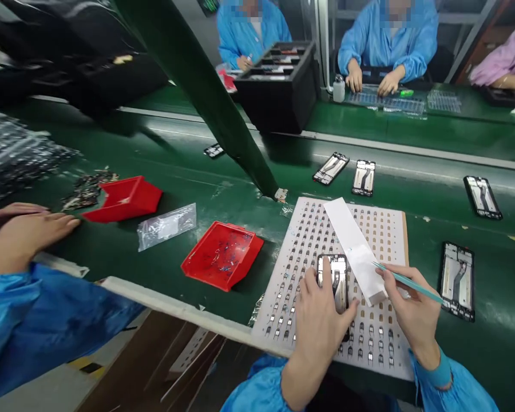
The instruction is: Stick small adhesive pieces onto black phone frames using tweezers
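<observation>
My left hand [320, 317] rests over a phone frame [340, 286], fingers along its left side and top and the thumb at its right edge. The hand covers part of the frame. Beneath it lies a white board [298, 234] with rows of small metal parts. In my right hand [418, 315] is a pair of teal tweezers [412, 281], gripped between thumb and fingers. The tweezer tips point left, over a long white strip [354, 246] lying slantwise on the board. Whether the tips hold anything is too small to tell.
Several phone frames [457, 280] lie on the green bench right of and behind the board. Left are two red bins [214, 274] and a clear bag [167, 226]. A green post [223, 114] slants down behind the board. A co-worker's hand [30, 234] is at far left; others sit opposite.
</observation>
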Demonstrator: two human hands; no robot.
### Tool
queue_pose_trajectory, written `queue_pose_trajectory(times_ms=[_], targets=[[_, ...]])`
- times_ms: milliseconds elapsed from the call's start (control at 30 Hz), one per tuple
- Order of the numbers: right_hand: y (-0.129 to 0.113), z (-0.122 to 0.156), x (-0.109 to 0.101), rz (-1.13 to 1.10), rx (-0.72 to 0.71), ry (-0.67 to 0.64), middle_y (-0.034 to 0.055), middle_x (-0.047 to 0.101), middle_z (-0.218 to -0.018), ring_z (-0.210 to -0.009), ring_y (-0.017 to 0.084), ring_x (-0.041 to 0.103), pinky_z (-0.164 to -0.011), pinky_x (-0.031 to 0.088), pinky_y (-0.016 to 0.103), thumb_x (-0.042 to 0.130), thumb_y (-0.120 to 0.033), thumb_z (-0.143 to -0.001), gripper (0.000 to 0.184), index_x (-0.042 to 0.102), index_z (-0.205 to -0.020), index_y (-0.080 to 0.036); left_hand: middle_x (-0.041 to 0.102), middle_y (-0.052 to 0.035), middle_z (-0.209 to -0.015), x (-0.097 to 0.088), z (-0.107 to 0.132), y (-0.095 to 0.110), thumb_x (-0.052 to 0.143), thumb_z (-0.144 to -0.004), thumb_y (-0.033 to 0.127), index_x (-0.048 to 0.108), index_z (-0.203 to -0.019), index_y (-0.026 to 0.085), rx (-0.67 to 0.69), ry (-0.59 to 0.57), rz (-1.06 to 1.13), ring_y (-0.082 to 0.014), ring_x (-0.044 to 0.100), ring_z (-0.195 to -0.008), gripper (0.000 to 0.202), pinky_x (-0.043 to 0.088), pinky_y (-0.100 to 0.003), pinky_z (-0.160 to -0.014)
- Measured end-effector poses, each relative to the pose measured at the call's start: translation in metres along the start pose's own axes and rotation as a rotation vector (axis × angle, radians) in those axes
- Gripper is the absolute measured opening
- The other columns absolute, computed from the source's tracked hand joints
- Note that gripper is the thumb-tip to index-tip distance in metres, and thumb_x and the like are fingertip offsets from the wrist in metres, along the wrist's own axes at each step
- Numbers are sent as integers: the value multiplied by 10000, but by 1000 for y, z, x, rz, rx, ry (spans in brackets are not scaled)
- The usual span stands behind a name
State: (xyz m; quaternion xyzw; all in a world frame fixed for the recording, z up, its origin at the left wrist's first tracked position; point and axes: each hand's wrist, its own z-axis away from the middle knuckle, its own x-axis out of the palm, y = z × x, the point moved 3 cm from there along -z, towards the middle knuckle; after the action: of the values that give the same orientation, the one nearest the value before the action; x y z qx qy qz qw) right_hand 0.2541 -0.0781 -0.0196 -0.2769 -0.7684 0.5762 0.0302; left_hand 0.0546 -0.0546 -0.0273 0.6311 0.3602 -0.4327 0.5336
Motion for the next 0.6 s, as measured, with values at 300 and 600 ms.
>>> queue_pose_trajectory(times_ms=[300, 600], targets=[[29, 17, -40, 44, 75, 192, 82, 864, -1031, -903, 378, 857, -828, 779, 526, 837, -358, -945, 180, 851, -1109, -285, 613, -108, -1220, -33, -25, -24, 667, -876, 292, 396, -1548, 251, 1, 46, 276, -302, 708, -1058, 726, 614, -418, -830], [24, 21, -42, 102, 197, 169, 84, 873, -1071, -960, 356, 860, -759, 759, 389, 792, -483, -983, 278, 873, -1087, -238, 537, -223, -1460, -71, -292, -3, 797, -870, 414, 404, -1574, 132, -160, 41, -74, -391, 529, -1409, 854, 494, -462, -1124]])
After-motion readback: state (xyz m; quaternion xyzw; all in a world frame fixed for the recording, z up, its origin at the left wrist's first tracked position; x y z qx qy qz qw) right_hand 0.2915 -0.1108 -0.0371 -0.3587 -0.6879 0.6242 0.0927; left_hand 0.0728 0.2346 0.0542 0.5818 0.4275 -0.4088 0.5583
